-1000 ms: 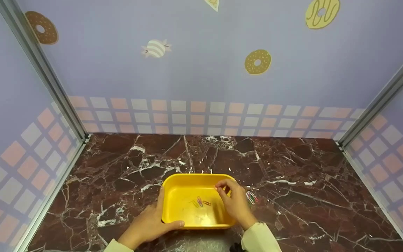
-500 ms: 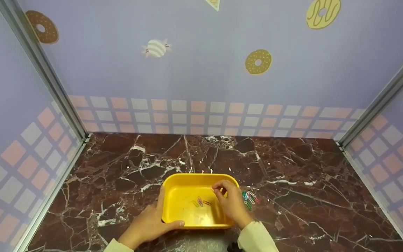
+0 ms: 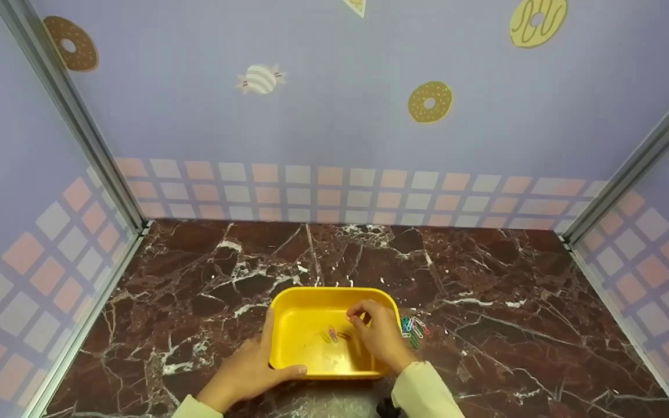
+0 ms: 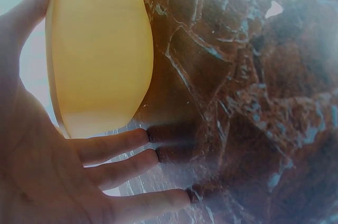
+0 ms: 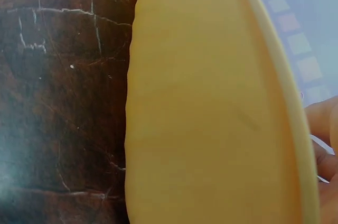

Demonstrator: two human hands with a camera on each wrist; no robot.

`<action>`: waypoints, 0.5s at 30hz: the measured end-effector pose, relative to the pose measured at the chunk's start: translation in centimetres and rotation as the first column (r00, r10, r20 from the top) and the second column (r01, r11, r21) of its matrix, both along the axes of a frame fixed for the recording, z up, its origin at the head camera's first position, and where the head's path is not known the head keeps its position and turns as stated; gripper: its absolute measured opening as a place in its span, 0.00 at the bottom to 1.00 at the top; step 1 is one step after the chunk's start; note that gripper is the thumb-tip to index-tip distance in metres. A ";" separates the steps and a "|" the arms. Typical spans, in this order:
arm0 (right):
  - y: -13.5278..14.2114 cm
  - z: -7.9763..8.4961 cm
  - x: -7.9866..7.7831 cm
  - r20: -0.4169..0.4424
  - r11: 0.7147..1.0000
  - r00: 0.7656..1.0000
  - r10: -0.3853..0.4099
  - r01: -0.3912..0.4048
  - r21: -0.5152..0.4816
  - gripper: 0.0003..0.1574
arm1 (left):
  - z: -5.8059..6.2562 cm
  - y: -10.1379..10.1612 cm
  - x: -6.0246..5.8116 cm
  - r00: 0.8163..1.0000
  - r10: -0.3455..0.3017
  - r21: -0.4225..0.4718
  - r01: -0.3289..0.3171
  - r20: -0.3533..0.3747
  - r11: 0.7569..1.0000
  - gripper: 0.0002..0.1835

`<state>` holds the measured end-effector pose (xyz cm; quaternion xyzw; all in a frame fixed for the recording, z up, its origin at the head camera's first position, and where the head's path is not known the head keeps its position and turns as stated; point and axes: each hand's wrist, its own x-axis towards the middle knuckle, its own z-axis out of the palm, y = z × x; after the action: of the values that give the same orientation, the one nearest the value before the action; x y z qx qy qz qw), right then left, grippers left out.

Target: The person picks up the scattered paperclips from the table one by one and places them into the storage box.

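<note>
A yellow plastic tray (image 3: 334, 293) stands on the table. My left hand (image 3: 247, 366) rests against its left side, thumb along the near rim; in the left wrist view the other fingers reach straight down to the tabletop. Over the tray's right half, my right hand (image 3: 382, 337) pinches a small pink paper clip (image 5: 301, 96), mostly hidden, between thumb and forefinger. On the tray floor below lie a few clips: a purple paper clip (image 3: 333, 334), a red paper clip (image 3: 344, 335) and a faint yellow one.
A loose pile of coloured paper clips (image 3: 414, 330) lies on the table just right of the tray. Dark red marble (image 3: 514, 331) covers the tabletop. Lilac panels (image 3: 334, 133) with a checked border close off the back and both sides.
My right hand has shifted a little to the left and further over the tray, uncovering more of the clip pile. The left hand and the tray have stayed put.
</note>
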<state>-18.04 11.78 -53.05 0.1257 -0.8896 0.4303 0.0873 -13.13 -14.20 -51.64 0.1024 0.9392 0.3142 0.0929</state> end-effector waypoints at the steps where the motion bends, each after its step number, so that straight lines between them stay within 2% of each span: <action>1: 0.0 -0.1 0.0 -0.004 1.000 1.000 0.001 -0.001 0.005 0.04 | 0.0 0.0 0.0 1.000 0.000 -0.001 0.000 0.001 1.000 0.70; 4: -0.2 -0.3 -0.2 -0.011 1.000 1.000 0.008 -0.008 0.023 0.05 | 0.1 0.0 0.0 1.000 0.002 -0.004 -0.002 0.006 1.000 0.69; 15: -0.5 -0.5 -0.3 0.072 0.999 0.997 0.024 -0.025 0.022 0.05 | 0.1 0.1 0.0 1.000 0.012 -0.020 -0.012 0.017 1.000 0.70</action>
<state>-18.37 11.29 -53.53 0.1220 -0.8955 0.4253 0.0487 -13.08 -14.07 -51.59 0.0930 0.9421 0.3061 0.1003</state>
